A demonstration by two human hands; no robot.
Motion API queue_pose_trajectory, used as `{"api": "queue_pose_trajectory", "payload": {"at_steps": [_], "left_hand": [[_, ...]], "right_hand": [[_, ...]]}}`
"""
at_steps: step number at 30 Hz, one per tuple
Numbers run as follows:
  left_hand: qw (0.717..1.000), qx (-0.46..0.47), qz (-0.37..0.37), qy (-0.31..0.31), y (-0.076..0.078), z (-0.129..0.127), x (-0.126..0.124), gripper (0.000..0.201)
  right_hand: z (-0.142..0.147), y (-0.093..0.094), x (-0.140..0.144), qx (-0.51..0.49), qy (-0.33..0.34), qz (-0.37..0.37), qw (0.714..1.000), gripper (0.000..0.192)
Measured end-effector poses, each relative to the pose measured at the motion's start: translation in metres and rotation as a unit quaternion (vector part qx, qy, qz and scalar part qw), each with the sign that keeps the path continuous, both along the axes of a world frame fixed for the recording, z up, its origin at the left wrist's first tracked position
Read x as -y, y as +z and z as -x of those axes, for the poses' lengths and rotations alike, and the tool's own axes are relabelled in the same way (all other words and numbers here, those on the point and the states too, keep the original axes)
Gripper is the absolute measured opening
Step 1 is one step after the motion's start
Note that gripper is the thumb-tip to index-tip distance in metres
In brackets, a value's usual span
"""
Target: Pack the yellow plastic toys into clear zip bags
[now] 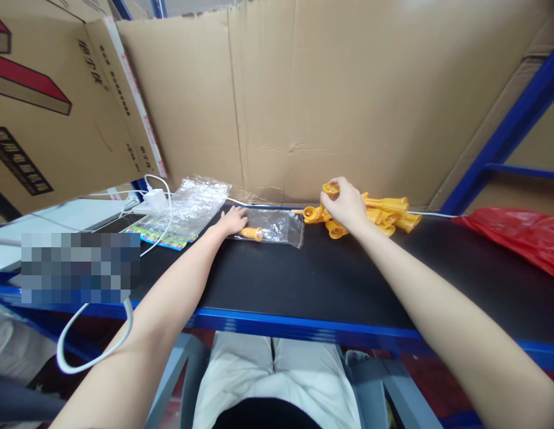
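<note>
Well, yellow pieces [390,213], flared (glossy), heaped

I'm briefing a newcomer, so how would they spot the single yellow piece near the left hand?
On the black tabletop, find the clear plastic bag under the left hand. The yellow piece lies at that bag, just right of the hand; whether inside or on top is unclear. It lies alone, apart from the yellow heap by the right hand.

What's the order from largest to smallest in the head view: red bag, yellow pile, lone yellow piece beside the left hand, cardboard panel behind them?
1. Cardboard panel
2. Red bag and yellow pile: unsure; the frame edge cuts the bag and the right hand covers some of the pile.
3. Lone yellow piece
</note>
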State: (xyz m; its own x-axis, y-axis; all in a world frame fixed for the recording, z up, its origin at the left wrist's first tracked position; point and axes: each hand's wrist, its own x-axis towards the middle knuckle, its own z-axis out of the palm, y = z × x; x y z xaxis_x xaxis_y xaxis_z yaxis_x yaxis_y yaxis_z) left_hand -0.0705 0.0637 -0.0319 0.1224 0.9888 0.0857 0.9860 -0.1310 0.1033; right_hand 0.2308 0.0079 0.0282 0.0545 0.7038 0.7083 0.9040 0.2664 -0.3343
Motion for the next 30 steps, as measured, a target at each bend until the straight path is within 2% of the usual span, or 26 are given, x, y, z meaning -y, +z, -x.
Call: {"api": "queue_pose_trajectory", "payload": {"at_steps": [10, 16, 22, 26, 30], "left_hand": [[1.000, 0.001, 0.006, -0.003, 0.000, 0.000, 0.001, 0.056], [1.000, 0.005, 0.007, -0.002, 0.000, 0.001, 0.001, 0.055], [1.000, 0.003, 0.005, -0.004, -0.004, 0.003, -0.005, 0.055], [1.000, 0.006, 0.009, -0.004, -0.005, 0.003, -0.007, 0.056], [1.000, 0.003, 0.010, -0.001, -0.004, 0.003, -0.005, 0.055]], "right_hand": [[-0.002, 0.010, 0.007, -0.006, -0.024, -0.019, 1.000, 0.035], [-0.007, 0.011, 0.004, 0.030, -0.019, 0.007, 0.999, 0.030], [-0.008, 0.015, 0.009, 0.048, -0.033, -0.019, 0.998, 0.031], [-0.005, 0.023, 0.017, 0.025, -0.042, -0.042, 0.998, 0.031], [0.000, 0.024, 0.019, -0.037, -0.010, -0.064, 0.997, 0.032]]}}
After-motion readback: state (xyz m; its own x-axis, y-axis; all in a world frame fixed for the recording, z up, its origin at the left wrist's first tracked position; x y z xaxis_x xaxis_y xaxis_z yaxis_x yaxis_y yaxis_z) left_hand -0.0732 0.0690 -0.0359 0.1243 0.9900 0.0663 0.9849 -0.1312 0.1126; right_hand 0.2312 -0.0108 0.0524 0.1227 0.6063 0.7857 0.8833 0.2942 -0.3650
